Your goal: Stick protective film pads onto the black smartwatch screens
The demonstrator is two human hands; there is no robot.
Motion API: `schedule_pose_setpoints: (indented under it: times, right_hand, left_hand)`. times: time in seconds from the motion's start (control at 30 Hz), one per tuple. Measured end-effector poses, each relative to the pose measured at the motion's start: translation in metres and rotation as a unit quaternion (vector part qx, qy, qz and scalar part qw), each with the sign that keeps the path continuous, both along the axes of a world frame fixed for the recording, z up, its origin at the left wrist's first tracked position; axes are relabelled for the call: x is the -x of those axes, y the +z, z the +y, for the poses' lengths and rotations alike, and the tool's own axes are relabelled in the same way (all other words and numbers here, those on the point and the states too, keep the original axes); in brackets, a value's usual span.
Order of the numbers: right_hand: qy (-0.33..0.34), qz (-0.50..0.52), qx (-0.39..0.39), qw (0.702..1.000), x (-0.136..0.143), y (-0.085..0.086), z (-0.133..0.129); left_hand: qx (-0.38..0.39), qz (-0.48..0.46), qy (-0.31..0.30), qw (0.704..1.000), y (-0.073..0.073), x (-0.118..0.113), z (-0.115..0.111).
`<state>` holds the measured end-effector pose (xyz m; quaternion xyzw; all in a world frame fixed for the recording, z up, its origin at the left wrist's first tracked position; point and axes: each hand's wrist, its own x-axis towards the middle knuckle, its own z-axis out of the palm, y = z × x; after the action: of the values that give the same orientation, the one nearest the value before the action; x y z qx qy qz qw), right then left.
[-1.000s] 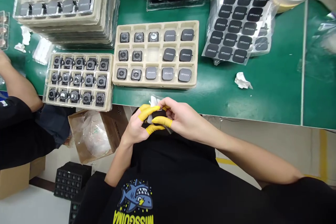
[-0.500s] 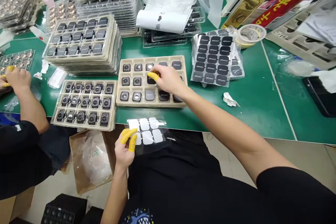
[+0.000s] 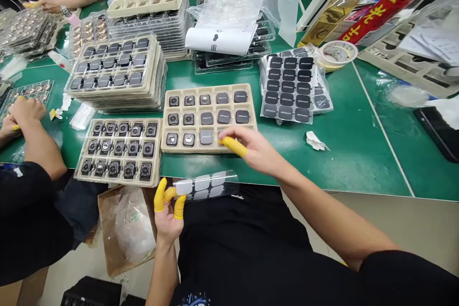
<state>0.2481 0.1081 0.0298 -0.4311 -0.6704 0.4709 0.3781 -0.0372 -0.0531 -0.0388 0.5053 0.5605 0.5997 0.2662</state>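
My left hand [image 3: 170, 208], with yellow finger cots, holds a clear sheet [image 3: 204, 185] of whitish rounded-square stickers by its left end, below the table edge. The sheet is curled. My right hand [image 3: 247, 148] hovers at the lower right of the beige tray [image 3: 211, 148], its thumb and index finger together near the front row; whatever they grip is hidden. That tray holds watch-like pieces with round backs on the left and flat dark squares on the right. To its left lies another tray [image 3: 118, 153] filled with watch-like pieces, backs up.
Stacked trays [image 3: 118, 86] stand behind on the left. Sheets of dark square stickers [image 3: 287, 88], a tape roll [image 3: 337, 53] and crumpled paper [image 3: 316, 141] lie to the right. Another person's hands [image 3: 27, 114] work at the far left.
My right hand has moved from the tray's middle row toward me and to the right. The sheet in my left hand has tilted and curled. The view has shifted slightly.
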Motion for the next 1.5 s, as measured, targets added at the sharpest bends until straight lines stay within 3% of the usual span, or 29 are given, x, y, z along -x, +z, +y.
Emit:
schedule_pose_setpoints:
  times: [0.07,0.13,0.27,0.4,0.53,0.63,0.8,0.97,1.07,1.17,1.3,1.37,1.5]
  right_hand:
    - [0.038,0.078,0.066,0.994,-0.012,-0.007,-0.038]
    - [0.04,0.107,0.084,0.99,-0.018,-0.016,-0.068]
    - [0.069,0.138,0.053,0.987,-0.023,-0.024,-0.094]
    - [0.103,0.19,0.003,0.976,-0.025,-0.021,-0.095]
    - [0.101,0.133,-0.025,0.986,-0.016,-0.024,-0.091]
    - [0.09,0.114,-0.062,0.987,-0.009,-0.028,-0.086]
    - [-0.004,0.083,-0.183,0.98,-0.016,-0.028,-0.075]
    - [-0.064,0.025,-0.244,0.967,-0.017,-0.02,-0.073]
    - [-0.079,0.006,-0.211,0.974,-0.011,-0.015,-0.076]
    - [-0.092,0.01,-0.138,0.986,-0.009,-0.012,-0.081]
    - [-0.114,0.106,-0.042,0.987,-0.014,-0.01,-0.089]
    - [-0.098,0.13,-0.025,0.986,-0.016,-0.01,-0.092]
    - [-0.025,0.079,0.03,0.996,-0.015,-0.008,-0.098]
  left_hand:
    - [0.017,-0.023,-0.002,1.0,0.003,-0.001,0.002]
    - [0.023,-0.059,-0.012,0.998,0.005,-0.003,0.006]
    - [0.042,-0.113,-0.019,0.992,0.01,-0.01,0.019]
    - [0.044,-0.116,-0.009,0.992,0.013,-0.014,0.028]
    - [0.04,-0.11,-0.016,0.993,0.013,-0.017,0.027]
    - [0.046,-0.115,-0.09,0.988,0.017,-0.018,0.026]
    - [0.08,-0.181,-0.212,0.957,0.034,-0.014,0.03]
    - [0.14,-0.232,-0.243,0.931,0.043,-0.018,0.038]
    - [0.17,-0.196,-0.225,0.939,0.045,-0.026,0.04]
    - [0.159,-0.162,-0.169,0.959,0.047,-0.033,0.039]
    - [0.112,-0.148,-0.128,0.974,0.049,-0.037,0.038]
    - [0.095,-0.131,-0.136,0.977,0.048,-0.038,0.036]
    - [0.091,-0.103,-0.117,0.984,0.042,-0.034,0.03]
